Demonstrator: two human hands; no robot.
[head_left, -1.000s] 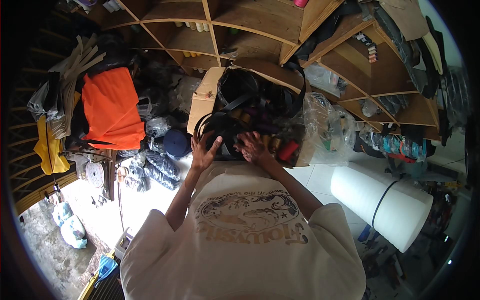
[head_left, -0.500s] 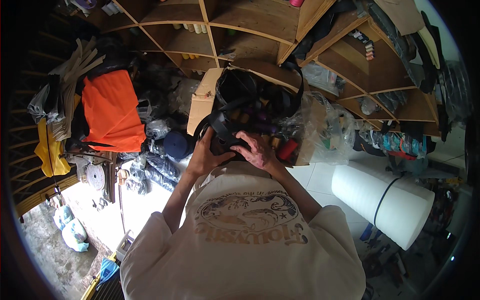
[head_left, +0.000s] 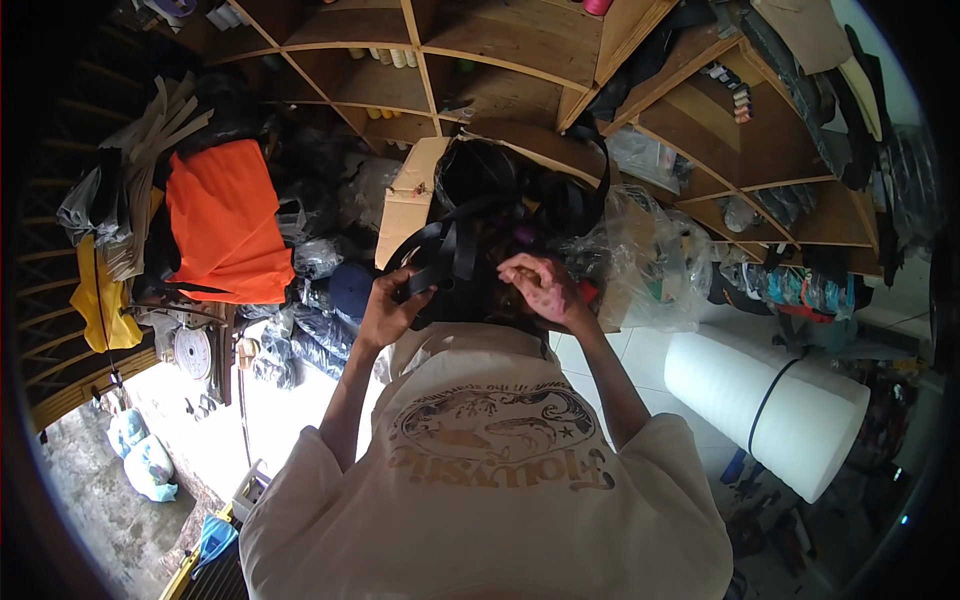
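Both my hands are over an open cardboard box [head_left: 405, 200] in front of my body. My left hand [head_left: 388, 308] is closed on a loop of flat black webbing strap [head_left: 455, 250], which curves up over the box. To the right of it, apart from the strap loop, my right hand [head_left: 545, 287] hangs with its fingers curled together; whatever they hold, if anything, cannot be made out. Black straps, a purple spool [head_left: 523, 236] and a bit of something red [head_left: 587, 291] show inside the box. The dark interior hides the rest.
Wooden shelves [head_left: 500, 75] with thread spools rise behind the box. Clear plastic wrapping [head_left: 655, 250] bulges at its right. A white foam roll [head_left: 765, 410] lies farther right. On the left are orange fabric [head_left: 225, 220], a dark blue roll [head_left: 350, 290] and black plastic-wrapped bundles.
My hands were close together around the black strap. Now my right hand has drawn away to the right, while my left has moved slightly left and down, keeping the strap.
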